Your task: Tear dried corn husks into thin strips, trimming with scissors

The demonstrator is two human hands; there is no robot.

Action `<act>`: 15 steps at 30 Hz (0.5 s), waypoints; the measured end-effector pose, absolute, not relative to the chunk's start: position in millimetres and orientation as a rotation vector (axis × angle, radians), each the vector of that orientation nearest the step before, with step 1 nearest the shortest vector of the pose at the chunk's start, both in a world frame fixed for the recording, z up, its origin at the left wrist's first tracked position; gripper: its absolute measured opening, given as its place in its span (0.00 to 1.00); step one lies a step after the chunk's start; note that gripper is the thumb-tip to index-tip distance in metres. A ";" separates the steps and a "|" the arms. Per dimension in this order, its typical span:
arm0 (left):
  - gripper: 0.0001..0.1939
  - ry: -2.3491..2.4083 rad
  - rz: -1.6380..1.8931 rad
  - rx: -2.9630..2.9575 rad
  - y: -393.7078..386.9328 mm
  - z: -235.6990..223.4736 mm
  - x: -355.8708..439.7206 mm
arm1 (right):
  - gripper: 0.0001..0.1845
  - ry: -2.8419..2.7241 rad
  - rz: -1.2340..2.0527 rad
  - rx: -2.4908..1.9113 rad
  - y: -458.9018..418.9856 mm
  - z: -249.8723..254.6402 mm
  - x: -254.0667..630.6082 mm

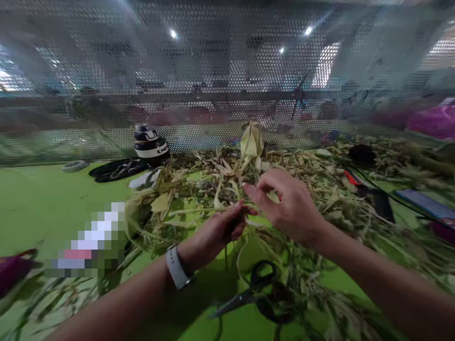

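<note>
My left hand (220,225), with a pale watch strap at the wrist, is closed in a pinch on a thin, pale dried plant strip (199,210) that runs out to the left. Just above and to the right, my right hand (286,203) has its fingers curled and its thumb pointing left. What the right fingers hold, if anything, cannot be made out. Dried husk-like leaves (231,180) lie in a tangle behind both hands, with one broad yellowish leaf (251,144) standing up. Below the hands, dark-handled scissors (249,296) lie with their blades toward the lower left.
A perforated metal screen (227,71) rises behind the green tabletop (53,189). At the back left stands a black-and-white container (152,146) beside a black item (117,170). A phone-like device (426,203) and a purple bag (432,122) are at the right.
</note>
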State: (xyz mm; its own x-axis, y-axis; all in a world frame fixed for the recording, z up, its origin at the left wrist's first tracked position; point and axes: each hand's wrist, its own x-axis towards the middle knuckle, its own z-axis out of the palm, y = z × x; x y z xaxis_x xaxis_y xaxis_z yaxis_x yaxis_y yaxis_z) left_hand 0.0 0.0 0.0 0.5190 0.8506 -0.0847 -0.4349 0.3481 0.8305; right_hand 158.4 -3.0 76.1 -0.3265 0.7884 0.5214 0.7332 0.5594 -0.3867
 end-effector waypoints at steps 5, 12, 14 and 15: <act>0.10 0.635 0.998 0.746 -1.5 10.4 1.1 | 0.19 -2.545 0.702 -1.265 10.0 65.6 165.6; 0.15 0.710 1.064 0.846 -3.5 15.8 -1.2 | 0.16 -2.400 1.308 -1.052 19.1 62.9 169.7; 0.16 0.742 1.099 0.894 -3.4 14.6 -0.7 | 0.18 -2.359 1.373 -1.074 20.7 63.0 171.2; 0.16 0.753 1.118 0.908 -3.2 13.8 -0.4 | 0.19 -2.347 1.370 -1.086 21.4 62.7 171.8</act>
